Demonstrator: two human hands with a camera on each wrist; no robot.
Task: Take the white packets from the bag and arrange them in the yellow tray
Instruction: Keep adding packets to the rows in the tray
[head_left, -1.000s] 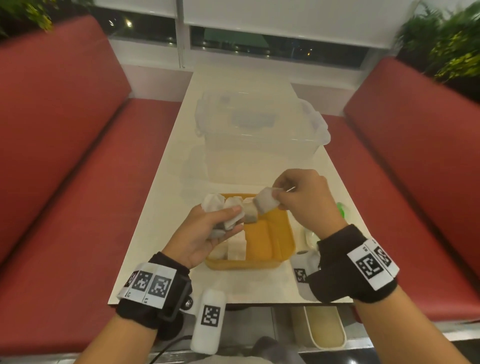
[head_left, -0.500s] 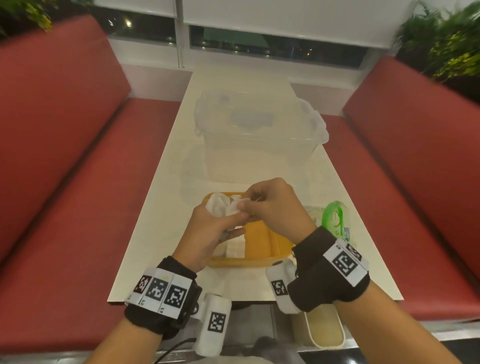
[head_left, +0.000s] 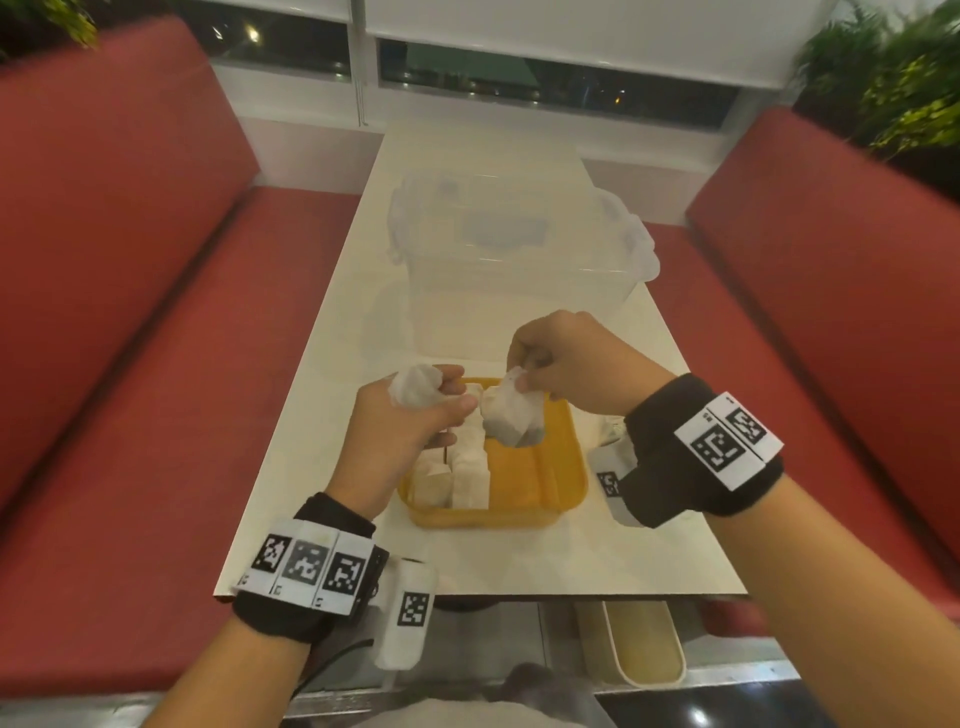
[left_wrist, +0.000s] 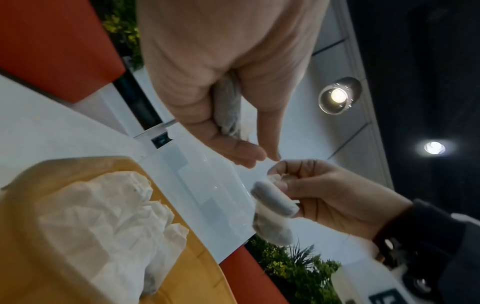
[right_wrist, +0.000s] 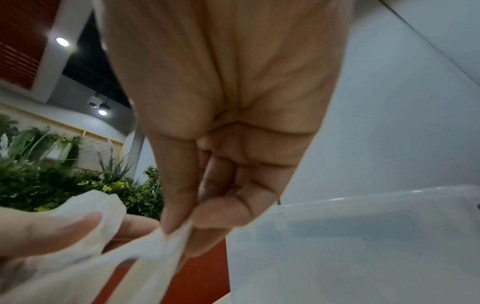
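The yellow tray (head_left: 540, 499) lies on the table near its front edge, with several white packets (head_left: 460, 467) standing in its left half. My left hand (head_left: 410, 421) hovers over the tray's left rim and grips a bunch of white packets (head_left: 415, 391) in its fist; the same bunch (left_wrist: 228, 107) shows between palm and fingers in the left wrist view. My right hand (head_left: 561, 364) is above the tray's far edge and pinches the top corner of one white packet (head_left: 514, 418), which hangs over the tray. That pinch (right_wrist: 171, 238) is plain in the right wrist view.
A clear plastic lidded box (head_left: 519, 260) stands just behind the tray in the table's middle. Red benches (head_left: 130, 322) flank the table on both sides. A pale bin (head_left: 639, 644) sits on the floor under the front right edge. Plants fill the far corners.
My hands met over the tray half a second ago. Since then the right hand has drawn away to the right with one packet pinched, while the left keeps the bunch.
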